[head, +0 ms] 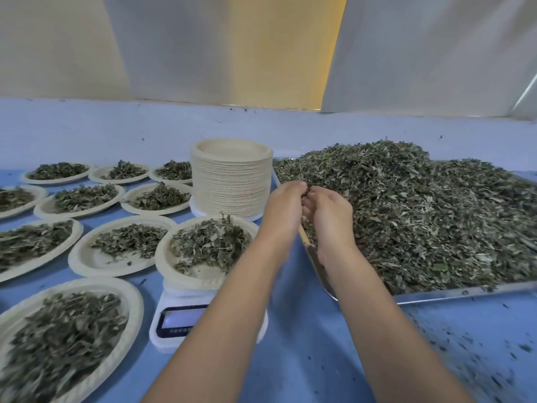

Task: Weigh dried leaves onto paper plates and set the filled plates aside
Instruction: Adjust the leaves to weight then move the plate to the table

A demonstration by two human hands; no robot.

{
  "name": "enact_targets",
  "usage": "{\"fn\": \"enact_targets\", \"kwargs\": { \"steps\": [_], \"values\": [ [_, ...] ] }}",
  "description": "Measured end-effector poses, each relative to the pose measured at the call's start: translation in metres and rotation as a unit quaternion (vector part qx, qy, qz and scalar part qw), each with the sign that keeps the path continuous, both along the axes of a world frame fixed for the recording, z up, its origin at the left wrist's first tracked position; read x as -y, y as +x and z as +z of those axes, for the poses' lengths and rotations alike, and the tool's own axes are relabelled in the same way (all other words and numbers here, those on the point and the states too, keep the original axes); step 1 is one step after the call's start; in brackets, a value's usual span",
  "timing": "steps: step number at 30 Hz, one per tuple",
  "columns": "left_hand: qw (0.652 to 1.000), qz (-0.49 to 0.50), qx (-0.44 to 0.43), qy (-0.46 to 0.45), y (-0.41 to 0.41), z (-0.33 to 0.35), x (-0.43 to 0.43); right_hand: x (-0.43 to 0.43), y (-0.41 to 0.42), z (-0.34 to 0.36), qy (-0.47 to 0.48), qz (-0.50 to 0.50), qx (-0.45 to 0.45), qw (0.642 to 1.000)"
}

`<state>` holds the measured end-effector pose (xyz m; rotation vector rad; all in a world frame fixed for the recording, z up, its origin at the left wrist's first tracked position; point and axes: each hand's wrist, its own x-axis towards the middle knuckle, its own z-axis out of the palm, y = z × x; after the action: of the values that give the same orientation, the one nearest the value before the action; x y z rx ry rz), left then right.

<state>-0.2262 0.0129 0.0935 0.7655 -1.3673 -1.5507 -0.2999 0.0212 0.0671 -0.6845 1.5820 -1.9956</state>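
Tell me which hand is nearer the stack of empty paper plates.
Left. The left hand is just right of the stack of empty plates, nearly beside it. The right hand lies farther right, over the heap of dried leaves.

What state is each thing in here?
Tray: heaped with leaves.
Left hand: curled around leaves, over tray edge.
Right hand: curled around leaves, beside left hand.
Scale: display lit, reading blurred.
Plate on scale: loaded with leaves.
Plate stack: upright, top plate empty.
Other plates: filled, set aside left.
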Motion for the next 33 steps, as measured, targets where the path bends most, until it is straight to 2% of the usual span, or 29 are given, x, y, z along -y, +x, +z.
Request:
{"fn": "enact_targets", "kwargs": {
  "steps": [2, 3, 5, 6, 7, 8, 14, 23, 33],
  "values": [
    [1.0, 0.021, -0.007, -0.01, 0.017, 0.004, 0.007, 0.001, 0.009, -0.001, 0.058, 0.041, -0.105, 0.992],
    [0.999, 0.031, -0.008, -0.01, 0.024, 0.006, 0.011, -0.001, 0.012, -0.001, 0.124, 0.057, -0.209, 0.968],
    [0.998, 0.054, -0.017, 0.004, 0.046, 0.008, 0.018, -0.001, 0.022, -0.001, 0.246, 0.073, -0.405, 0.878],
    [0.998, 0.063, -0.027, 0.01, 0.057, 0.008, 0.021, -0.002, 0.028, -0.001, 0.279, 0.08, -0.464, 0.837],
    [0.997, 0.07, -0.036, 0.013, 0.066, 0.008, 0.023, -0.001, 0.034, -0.001, 0.299, 0.091, -0.491, 0.813],
    [0.996, 0.077, -0.044, 0.016, 0.074, 0.007, 0.026, 0.0, 0.038, -0.002, 0.311, 0.103, -0.496, 0.804],
    [0.992, 0.104, -0.067, 0.027, 0.108, 0.003, 0.032, 0.004, 0.049, -0.006, 0.34, 0.105, -0.457, 0.815],
    [0.988, 0.125, -0.077, 0.037, 0.121, 0.001, 0.03, 0.007, 0.041, -0.014, 0.269, 0.104, -0.288, 0.913],
    [0.982, 0.154, -0.101, 0.04, 0.131, 0.001, 0.038, 0.016, 0.041, -0.021, 0.232, 0.107, -0.228, 0.939]
  ]
}}
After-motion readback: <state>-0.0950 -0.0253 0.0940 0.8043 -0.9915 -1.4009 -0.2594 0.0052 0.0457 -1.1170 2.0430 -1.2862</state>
